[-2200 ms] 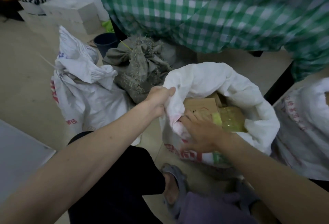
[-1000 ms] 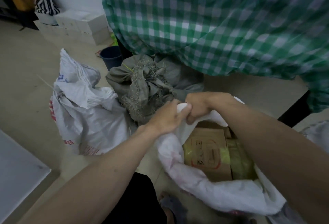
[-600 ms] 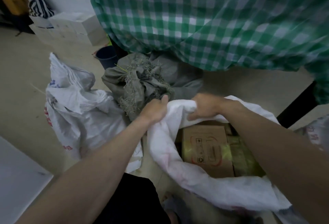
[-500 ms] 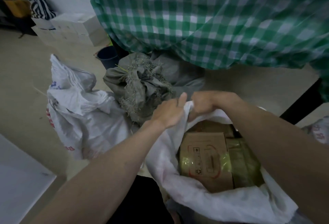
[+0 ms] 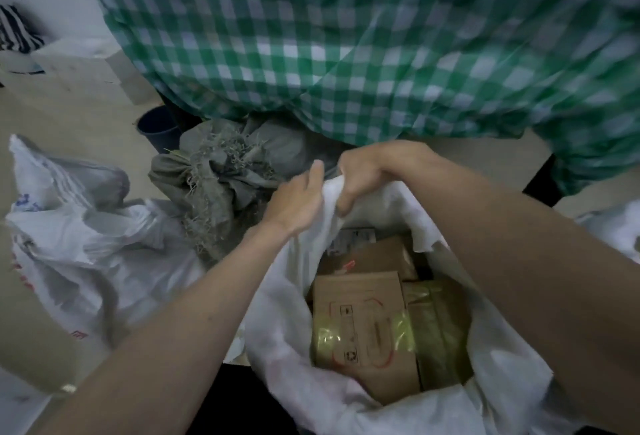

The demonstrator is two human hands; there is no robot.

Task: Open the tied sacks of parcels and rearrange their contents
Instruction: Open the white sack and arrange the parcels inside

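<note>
— Hands first: what are they doing?

— The right hand (image 5: pixel 360 175) has its fingers curled round a bunched fold of the far rim of the open white sack (image 5: pixel 277 330), gripping it. The left hand (image 5: pixel 298 202) lies against that rim just beside it, fingers fairly straight; whether it pinches any cloth cannot be told.

— So how far along would the person be?

— Judging by how things lie, this sack is already untied, its mouth spread wide on the floor just in front of the person. The parcels inside look untouched, so the rearranging is left. Behind it the grey sack (image 5: pixel 221 185) remains knotted, and another white sack (image 5: pixel 86 247) at the left looks crumpled and closed, though its tie is not visible.

— Now materials, biggest thing down.

— A green-and-white checked cloth (image 5: pixel 346 54), thin and draped in soft folds, hangs over the desk. The open sack is woven white plastic, limp, with a faint pinkish stain. The grey one is coarser, with frayed fibres bristling at its knot. Inside sits a cardboard box (image 5: pixel 360 330), flat-faced and rectangular, banded with glossy yellow tape. Against its right side lies a parcel wrapped wholly in yellowish tape (image 5: pixel 440 330). Smallest, a dark round bucket (image 5: pixel 157 126) stands beyond.
</note>
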